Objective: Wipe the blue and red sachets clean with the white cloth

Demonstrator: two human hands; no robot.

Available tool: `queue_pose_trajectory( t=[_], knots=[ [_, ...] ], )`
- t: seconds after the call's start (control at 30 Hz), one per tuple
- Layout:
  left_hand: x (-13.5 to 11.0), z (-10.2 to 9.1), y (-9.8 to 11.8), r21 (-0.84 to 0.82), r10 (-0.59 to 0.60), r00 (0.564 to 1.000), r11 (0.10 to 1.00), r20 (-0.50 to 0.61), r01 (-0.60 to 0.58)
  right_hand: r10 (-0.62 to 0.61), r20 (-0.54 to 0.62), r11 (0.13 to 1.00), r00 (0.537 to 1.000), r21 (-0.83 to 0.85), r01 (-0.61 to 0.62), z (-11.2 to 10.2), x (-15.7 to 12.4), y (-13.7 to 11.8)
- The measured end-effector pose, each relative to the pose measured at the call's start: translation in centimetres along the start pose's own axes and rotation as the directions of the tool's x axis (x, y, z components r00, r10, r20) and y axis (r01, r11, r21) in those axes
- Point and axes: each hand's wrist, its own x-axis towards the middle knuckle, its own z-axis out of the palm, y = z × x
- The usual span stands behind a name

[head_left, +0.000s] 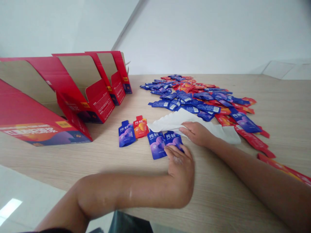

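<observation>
My right hand (pixel 198 133) pinches a white cloth (pixel 167 120), which stretches across the table and covers the top edges of two blue pouches. Fingers lying flat, my left hand (pixel 181 161) rests on the lower part of the right-hand blue pouch (pixel 173 138). Beside it lies the other blue pouch (pixel 156 145), face up. Further left are a blue pouch (pixel 126 134) and an orange-red pouch (pixel 140 127), side by side with their necks pointing away from me.
Behind the cloth spreads a heap of blue and red pouches (pixel 184 96). Several open red cartons (pixel 70 94) stand in a row on the left. More red pouches (pixel 286 166) lie at the right. A white wall (pixel 206 35) rises behind the wooden table (pixel 116 161).
</observation>
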Motion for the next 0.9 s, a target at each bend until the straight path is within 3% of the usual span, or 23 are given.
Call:
queue_pose_trajectory(
  t=[0.13, 0.27, 0.37, 0.53, 0.63, 0.77, 0.9],
  knots=[
    [0.1, -0.2, 0.0, -0.023, 0.001, 1.000, 1.000, -0.002, -0.001, -0.028, -0.075, 0.998, 0.997, 0.057, 0.032, -0.4, -0.5, -1.1],
    [0.2, -0.2, 0.0, -0.091, -0.035, 0.999, 0.995, -0.038, 0.031, -0.093, 0.013, 0.992, 0.996, 0.091, 0.092, 0.0, -0.5, -2.8],
    [0.2, -0.2, 0.0, -0.111, -0.040, 0.998, 0.993, -0.044, 0.035, -0.088, 0.043, 0.994, 0.995, 0.069, 0.085, 0.4, -0.2, -2.3],
    [0.1, -0.2, -0.1, -0.049, -0.001, 1.000, 0.999, 0.006, 0.002, 0.015, -0.019, 0.999, 1.000, 0.041, -0.014, 0.0, -0.1, -0.6],
    [0.1, -0.4, -0.1, -0.044, 0.007, 1.000, 0.999, 0.010, -0.006, 0.001, -0.080, 0.995, 0.997, 0.095, 0.007, -0.6, -0.4, -1.4],
    [0.2, -0.4, -0.1, -0.054, -0.020, 1.000, 0.998, -0.006, 0.019, -0.051, 0.015, 0.984, 0.999, 0.169, 0.048, -0.5, -0.6, -3.2],
    [0.3, -0.3, 0.0, -0.078, -0.019, 1.000, 0.997, -0.012, 0.018, -0.005, 0.022, 0.991, 1.000, 0.137, 0.002, 0.0, -0.3, -2.5]
  ],
)
